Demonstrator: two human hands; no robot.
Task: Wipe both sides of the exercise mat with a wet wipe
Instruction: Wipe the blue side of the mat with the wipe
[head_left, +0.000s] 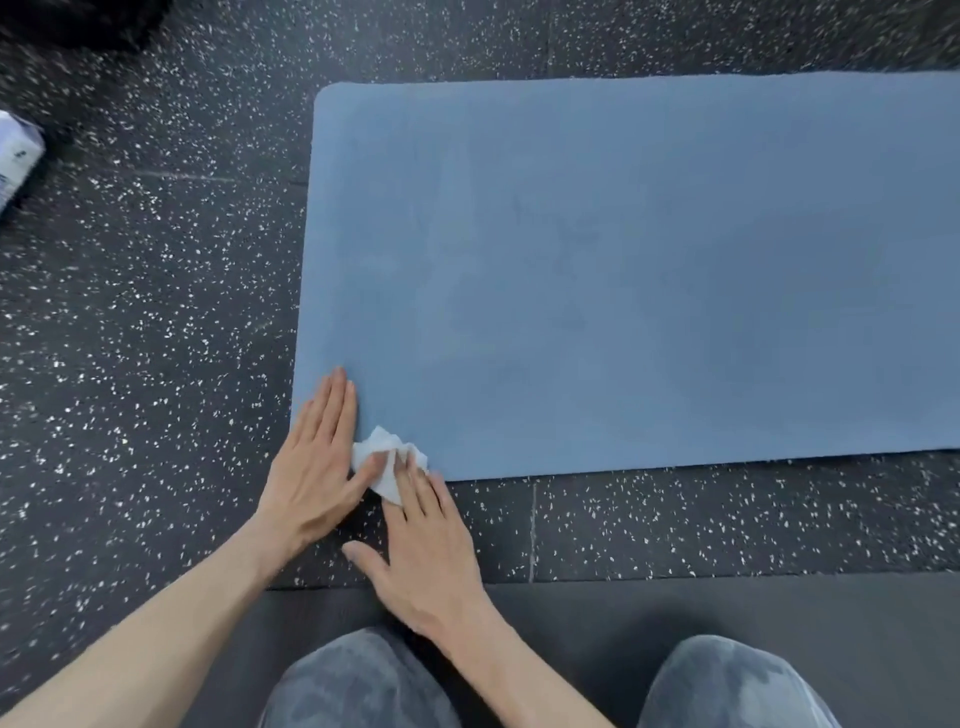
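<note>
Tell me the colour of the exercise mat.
The exercise mat is plain muted blue with no pattern, seen in the head view.

Black white-speckled rubber floor (145, 322)

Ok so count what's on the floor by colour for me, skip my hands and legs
Blue: 1, the exercise mat
White: 2, the wet wipe and a packet at the left edge
Dark grey: 1, a second mat under the knees
Total: 4

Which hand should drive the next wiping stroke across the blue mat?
Probably the right hand: its fingertips already press the wet wipe at the mat's near corner. The left hand lies flat, steadying that edge.
</note>
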